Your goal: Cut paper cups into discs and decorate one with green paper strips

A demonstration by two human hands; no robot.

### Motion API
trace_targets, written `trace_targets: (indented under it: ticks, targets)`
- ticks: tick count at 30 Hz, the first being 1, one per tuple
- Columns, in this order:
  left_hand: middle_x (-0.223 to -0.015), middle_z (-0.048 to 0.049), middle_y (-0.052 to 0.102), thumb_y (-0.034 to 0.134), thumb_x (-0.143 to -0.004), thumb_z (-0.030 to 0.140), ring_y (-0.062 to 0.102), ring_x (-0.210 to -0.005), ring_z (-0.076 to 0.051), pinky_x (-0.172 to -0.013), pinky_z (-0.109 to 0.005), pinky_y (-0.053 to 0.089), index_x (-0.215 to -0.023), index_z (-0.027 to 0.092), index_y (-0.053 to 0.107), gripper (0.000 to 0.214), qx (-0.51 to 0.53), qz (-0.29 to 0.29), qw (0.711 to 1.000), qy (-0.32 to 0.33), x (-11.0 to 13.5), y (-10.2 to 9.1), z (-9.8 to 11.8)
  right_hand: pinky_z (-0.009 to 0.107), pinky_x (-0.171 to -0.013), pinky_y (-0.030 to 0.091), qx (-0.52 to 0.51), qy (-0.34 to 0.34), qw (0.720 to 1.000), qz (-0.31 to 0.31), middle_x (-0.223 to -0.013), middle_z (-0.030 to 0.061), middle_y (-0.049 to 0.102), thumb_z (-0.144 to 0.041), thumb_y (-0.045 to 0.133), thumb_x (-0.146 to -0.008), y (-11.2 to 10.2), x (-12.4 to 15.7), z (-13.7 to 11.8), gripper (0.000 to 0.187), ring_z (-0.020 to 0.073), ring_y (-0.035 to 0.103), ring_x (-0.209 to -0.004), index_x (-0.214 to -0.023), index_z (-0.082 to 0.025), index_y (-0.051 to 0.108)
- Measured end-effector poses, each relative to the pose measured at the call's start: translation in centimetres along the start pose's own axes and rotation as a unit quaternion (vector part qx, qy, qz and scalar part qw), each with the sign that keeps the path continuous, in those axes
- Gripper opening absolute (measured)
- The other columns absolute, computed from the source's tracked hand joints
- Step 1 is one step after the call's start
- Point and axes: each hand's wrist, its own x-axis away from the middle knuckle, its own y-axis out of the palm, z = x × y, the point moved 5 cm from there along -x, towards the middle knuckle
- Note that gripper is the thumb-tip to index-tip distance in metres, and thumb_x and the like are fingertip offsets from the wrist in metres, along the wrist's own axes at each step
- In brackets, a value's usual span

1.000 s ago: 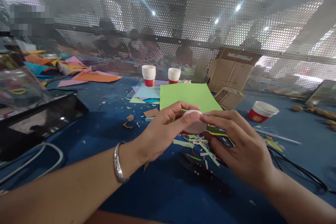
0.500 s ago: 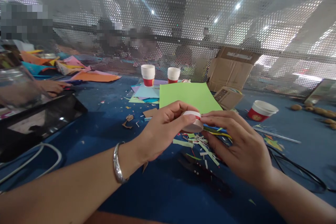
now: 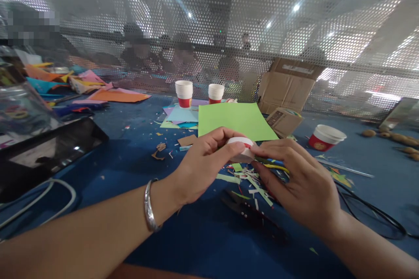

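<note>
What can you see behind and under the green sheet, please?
Beyond the green sheet stand a stack of paper cups and, farther right, brown cardboard. Anything under the sheet is covered from view.

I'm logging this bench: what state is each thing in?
Round white piece, held above the table
Left hand, gripping the piece
Right hand, fingertips at the piece's right edge
Green sheet, lying flat
Left cup stack, nested, upright
Right cup stack, nested, upright
Single cup, upright
Cutting tool, lying down, blades unclear
Paper scraps, loose, scattered
Cardboard, creased, standing
Bracelet, worn
</note>
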Motion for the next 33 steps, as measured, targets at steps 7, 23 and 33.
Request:
trace_targets:
  ticks: [7, 23, 33]
  targets:
    - [-0.096, -0.0036, 0.072, 0.07, -0.091, 0.034, 0.065, -0.092, -0.014, -0.086, -0.027, 0.05, -0.102, 0.016, 0.069, 0.021, -0.001, -0.003, 1.0, 0.008, 0.1, -0.13, -0.18, 0.032, -0.084, 0.058, -0.006, -0.017, 1.0, 0.0, -0.103, 0.0055, 0.072, -0.006, 0.066, -0.091, -0.06, -0.05, -0.47, 0.029, 0.0175, 0.07, -0.096, -0.115, -0.021, 0.067]
    - [-0.094, -0.0033, 0.073, 0.07, -0.092, 0.039, 0.068, -0.086, -0.013, -0.084, -0.027, 0.056, -0.099, 0.016, 0.065, 0.025, -0.054, -0.041, 0.997, 0.019, -0.2, -0.41, 0.01, 0.028, -0.078, 0.056, -0.011, 0.025, 0.999, 0.018, -0.093, 0.0025, 0.073, -0.012, 0.07, -0.09, -0.31, 0.11, 0.44, 0.016, 0.0146, 0.07, -0.087, -0.103, -0.021, 0.069]
    - [-0.095, -0.0042, 0.073, 0.068, -0.093, 0.041, 0.069, -0.088, -0.015, -0.086, -0.031, 0.055, -0.1, 0.016, 0.064, 0.026, -0.073, -0.037, 0.997, -0.007, -0.17, -0.29, -0.21, 0.031, -0.082, 0.055, -0.012, -0.001, 1.0, -0.005, -0.103, 0.005, 0.072, -0.005, 0.066, -0.09, -0.22, 0.21, -0.36, 0.032, 0.0168, 0.068, -0.094, -0.116, -0.023, 0.068]
